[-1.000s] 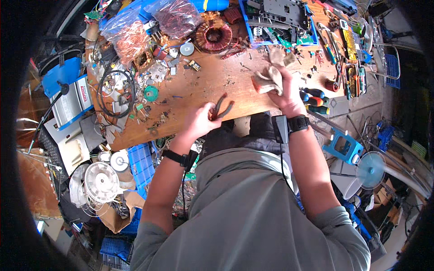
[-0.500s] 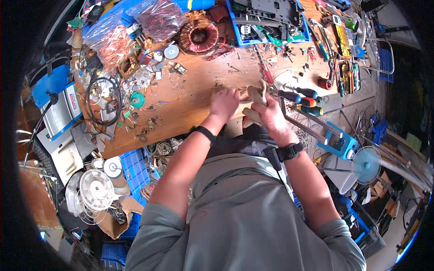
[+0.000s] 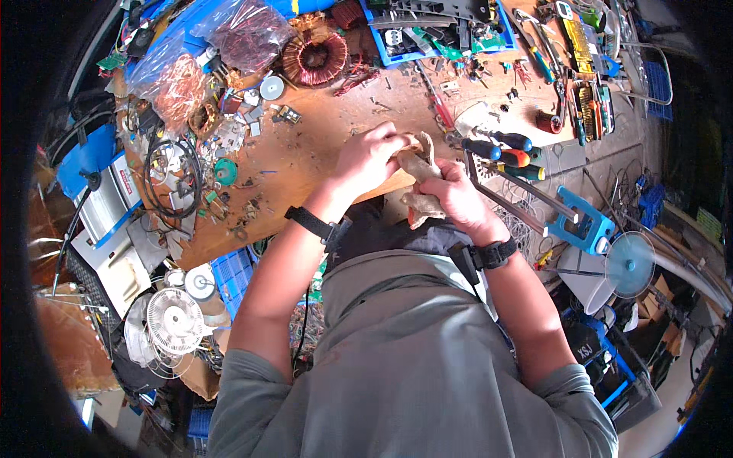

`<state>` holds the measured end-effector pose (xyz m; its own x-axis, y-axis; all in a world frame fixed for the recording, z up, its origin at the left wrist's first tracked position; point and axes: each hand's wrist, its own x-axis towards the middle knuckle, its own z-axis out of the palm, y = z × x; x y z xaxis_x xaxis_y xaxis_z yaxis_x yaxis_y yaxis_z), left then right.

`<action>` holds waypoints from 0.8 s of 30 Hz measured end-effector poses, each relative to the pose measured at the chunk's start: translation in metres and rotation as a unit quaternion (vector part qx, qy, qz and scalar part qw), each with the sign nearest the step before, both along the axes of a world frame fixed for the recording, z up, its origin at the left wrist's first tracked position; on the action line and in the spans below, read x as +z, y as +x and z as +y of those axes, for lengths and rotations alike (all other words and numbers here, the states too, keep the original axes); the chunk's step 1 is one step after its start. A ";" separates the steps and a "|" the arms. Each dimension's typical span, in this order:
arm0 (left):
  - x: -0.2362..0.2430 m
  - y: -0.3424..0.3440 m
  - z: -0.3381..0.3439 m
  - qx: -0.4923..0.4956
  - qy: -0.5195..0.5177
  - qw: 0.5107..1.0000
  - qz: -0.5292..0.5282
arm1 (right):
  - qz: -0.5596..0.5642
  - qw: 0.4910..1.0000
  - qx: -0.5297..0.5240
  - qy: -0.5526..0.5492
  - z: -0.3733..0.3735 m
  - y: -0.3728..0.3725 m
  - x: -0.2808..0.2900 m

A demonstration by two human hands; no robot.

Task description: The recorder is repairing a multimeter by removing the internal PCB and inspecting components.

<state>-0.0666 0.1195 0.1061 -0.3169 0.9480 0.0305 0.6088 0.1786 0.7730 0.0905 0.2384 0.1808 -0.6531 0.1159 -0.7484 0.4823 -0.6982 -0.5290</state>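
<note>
Near the front edge of the wooden workbench [image 3: 305, 137], my left hand [image 3: 366, 159] pinches the upper part of a dirty off-white work glove [image 3: 421, 172], which is folded and crumpled. My right hand [image 3: 458, 197] grips the lower part of the glove bundle, where some orange shows. Just right of both hands lie several screwdrivers [image 3: 513, 157] with blue, orange and green handles, and a red-handled tool [image 3: 439, 103] lies above them.
A blue tray of electronic scrap [image 3: 435, 49], a copper coil [image 3: 314, 57] and bagged wire [image 3: 179, 91] crowd the back. A black cable loop [image 3: 172, 206] is at left, a white fan [image 3: 174, 320] below left, and a blue-framed device [image 3: 580, 221] off the right edge.
My hands have come together: the right moved down and left with the gloves, the left moved up and right onto them. The dark tool earlier in my left hand no longer shows.
</note>
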 end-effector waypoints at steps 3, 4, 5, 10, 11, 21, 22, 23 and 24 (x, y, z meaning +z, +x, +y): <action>0.005 -0.002 0.005 -0.023 -0.016 0.999 -0.025 | -0.005 0.998 0.029 0.058 0.005 0.001 0.004; 0.005 -0.003 0.006 -0.025 -0.016 0.999 -0.025 | -0.003 0.996 0.060 0.067 0.008 0.003 0.001; 0.006 -0.004 0.008 -0.030 -0.008 0.999 -0.025 | -0.002 0.993 0.090 0.075 0.009 0.005 -0.002; 0.013 -0.010 0.012 -0.038 0.036 0.997 -0.060 | -0.011 0.999 0.042 0.027 0.010 0.006 0.012; 0.013 -0.015 0.011 -0.024 0.040 0.998 -0.029 | -0.017 0.999 0.027 0.023 0.009 0.006 0.014; 0.029 -0.053 -0.001 0.019 0.023 0.992 0.120 | -0.114 0.805 0.163 0.560 0.002 0.007 0.004; 0.030 -0.057 -0.003 0.052 0.018 0.992 0.111 | -0.113 0.823 0.133 0.541 0.000 0.006 0.006; 0.030 -0.061 -0.004 0.052 0.018 0.992 0.112 | -0.113 0.839 0.102 0.522 -0.002 0.004 0.007; 0.030 -0.066 -0.005 0.079 0.007 0.991 0.104 | -0.112 0.840 0.102 0.521 -0.002 0.009 -0.001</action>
